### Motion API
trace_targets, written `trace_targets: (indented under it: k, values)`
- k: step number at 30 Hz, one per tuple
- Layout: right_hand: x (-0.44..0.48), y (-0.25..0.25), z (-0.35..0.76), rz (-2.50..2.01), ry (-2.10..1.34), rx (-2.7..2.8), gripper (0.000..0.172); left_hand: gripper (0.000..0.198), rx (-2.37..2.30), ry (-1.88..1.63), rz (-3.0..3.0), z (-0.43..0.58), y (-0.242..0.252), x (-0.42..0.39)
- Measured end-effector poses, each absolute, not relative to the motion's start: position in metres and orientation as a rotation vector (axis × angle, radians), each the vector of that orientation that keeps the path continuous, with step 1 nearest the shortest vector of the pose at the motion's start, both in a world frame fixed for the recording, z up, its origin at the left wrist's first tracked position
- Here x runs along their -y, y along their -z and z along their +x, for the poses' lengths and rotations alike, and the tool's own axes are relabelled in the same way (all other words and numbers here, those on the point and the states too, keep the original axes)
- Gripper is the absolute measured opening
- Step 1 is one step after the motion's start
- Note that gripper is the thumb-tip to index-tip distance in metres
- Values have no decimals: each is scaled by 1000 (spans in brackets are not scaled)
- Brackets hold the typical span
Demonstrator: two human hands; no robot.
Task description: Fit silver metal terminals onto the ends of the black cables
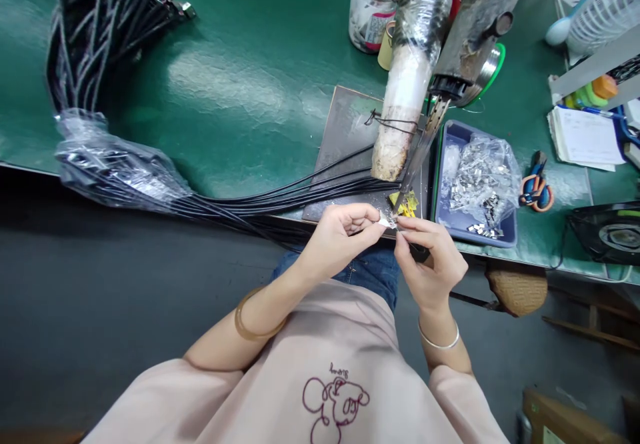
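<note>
My left hand (347, 227) is closed in a pinch on a small whitish piece (385, 221) at the table's front edge. Just right of it, my right hand (430, 247) is also pinched, its fingertips almost meeting the left's; what they grip is too small to make out. A soldering iron (425, 141) points down from above, its tip close to the fingertips. Behind them lies a yellow sponge (406, 204) on a dark board (345, 124). Several black cables (280, 199) run in from the left and end near the iron.
A plastic-wrapped cable bundle (120, 164) lies at left. An extraction pipe (400, 111) hangs beside the iron. On the right are a blue tray (505, 234) of small metal parts in a bag (483, 171), pliers (537, 187), papers (585, 136) and a fan (607, 14). A tub (370, 7) stands behind.
</note>
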State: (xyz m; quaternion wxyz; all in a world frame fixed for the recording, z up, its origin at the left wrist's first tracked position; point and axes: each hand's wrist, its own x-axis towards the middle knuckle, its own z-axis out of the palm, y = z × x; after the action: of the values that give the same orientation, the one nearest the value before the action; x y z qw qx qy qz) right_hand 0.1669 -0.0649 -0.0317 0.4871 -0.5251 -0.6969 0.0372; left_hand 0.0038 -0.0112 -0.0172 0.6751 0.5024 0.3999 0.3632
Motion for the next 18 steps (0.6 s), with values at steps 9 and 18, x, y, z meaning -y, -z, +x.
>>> trace_targets:
  k: [9,18]
  values:
    - [61,34,170,-1250,-12,1744,22,19,-921,-832,1117,7,20,10]
    - [56,31,171,-1274,-20,1752,21,13,-936,-873,1205,10,19,9]
